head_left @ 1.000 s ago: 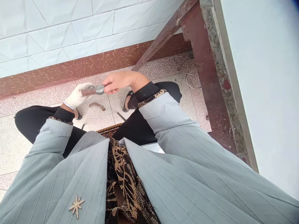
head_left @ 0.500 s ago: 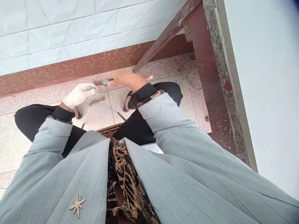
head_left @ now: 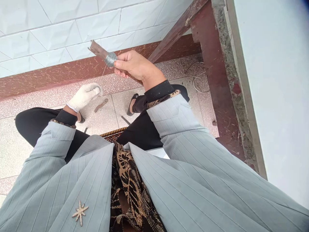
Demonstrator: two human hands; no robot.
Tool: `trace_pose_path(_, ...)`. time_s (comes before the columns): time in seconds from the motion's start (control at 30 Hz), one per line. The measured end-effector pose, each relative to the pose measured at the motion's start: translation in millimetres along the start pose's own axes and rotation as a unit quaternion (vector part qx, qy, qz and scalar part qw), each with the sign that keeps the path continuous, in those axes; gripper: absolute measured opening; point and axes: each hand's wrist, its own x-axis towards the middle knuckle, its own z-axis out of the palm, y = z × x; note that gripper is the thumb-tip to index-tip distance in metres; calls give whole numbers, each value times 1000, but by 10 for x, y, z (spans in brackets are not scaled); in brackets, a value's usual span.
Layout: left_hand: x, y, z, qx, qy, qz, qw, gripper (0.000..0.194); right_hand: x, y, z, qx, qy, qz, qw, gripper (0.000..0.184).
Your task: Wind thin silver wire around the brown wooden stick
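Observation:
My right hand (head_left: 131,66) grips a brown wooden stick (head_left: 98,50), its fingers closed just below a coil of thin grey wire (head_left: 111,59) wound around it. The stick tilts, its rough, split end pointing up and left. A fine strand drops from the coil toward my left hand (head_left: 85,95), which wears a white knitted glove. That hand is closed in a pinch on the strand, though the gloved fingertips mostly cover it. Below it on the floor lies a short, curved brown piece (head_left: 101,105), apart from both hands.
A white tiled wall (head_left: 96,27) with a reddish-brown skirting (head_left: 50,77) runs ahead. On the right stand a brown wooden frame (head_left: 214,64) and a pale surface (head_left: 272,80). A thin white cable (head_left: 194,85) lies on the speckled floor. My knees are spread below my hands.
My right hand has risen and turned, bringing the stick and wire coil up in front of the wall base. The gloved left hand has stayed nearly in place.

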Motion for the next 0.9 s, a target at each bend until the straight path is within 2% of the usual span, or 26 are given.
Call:
trace_pose_path(0.13, 13, 4, 62, -55, -65, -17, 996, 23, 73, 67, 19, -83, 33, 54, 995, 40)
trace_pose_path(0.27, 2, -43, 110, -90, -86, -52, 991, 23, 160, 122, 43, -200, 47, 74, 976, 37)
trace_pose_path(0.33, -6, -52, 116, -84, -89, -58, 991, 23, 195, 146, 68, -304, 52, 77, 948, 35)
trace_pose_path(0.4, -13, -50, 101, -61, -82, -57, 993, 23, 215, 174, 109, -415, 33, 74, 906, 31)
trace_pose_path(0.47, -18, -43, 70, -21, -70, -50, 996, 23, 216, 205, 165, -487, -25, 91, 869, 26)
trace_pose_path(0.53, -19, -45, 34, 24, -59, -43, 997, 22, 197, 225, 224, -509, -128, 129, 841, 26)
trace_pose_path(0.6, -17, -66, 6, 47, -56, -37, 997, 19, 158, 213, 270, -488, -262, 167, 816, 30)
trace_pose_path(0.67, -13, -107, -11, 37, -58, -31, 997, 17, 100, 163, 283, -419, -378, 187, 804, 31)
trace_pose_path(0.7, -11, -130, -16, 19, -60, -26, 998, 18, 67, 126, 270, -370, -411, 187, 812, 29)
trace_pose_path(0.73, -10, -153, -19, -6, -54, -19, 998, 21, 32, 86, 246, -313, -421, 176, 833, 27)
trace_pose_path(0.77, -11, -171, -20, -36, -41, -11, 998, 25, 0, 48, 210, -252, -405, 152, 866, 24)
trace_pose_path(0.83, -13, -194, -18, -91, -16, -1, 996, 33, -46, -8, 122, -118, -303, 67, 943, 22)
trace_pose_path(0.9, -13, -195, -7, -119, -8, -2, 993, 37, -54, -21, 42, -11, -186, 7, 982, 22)
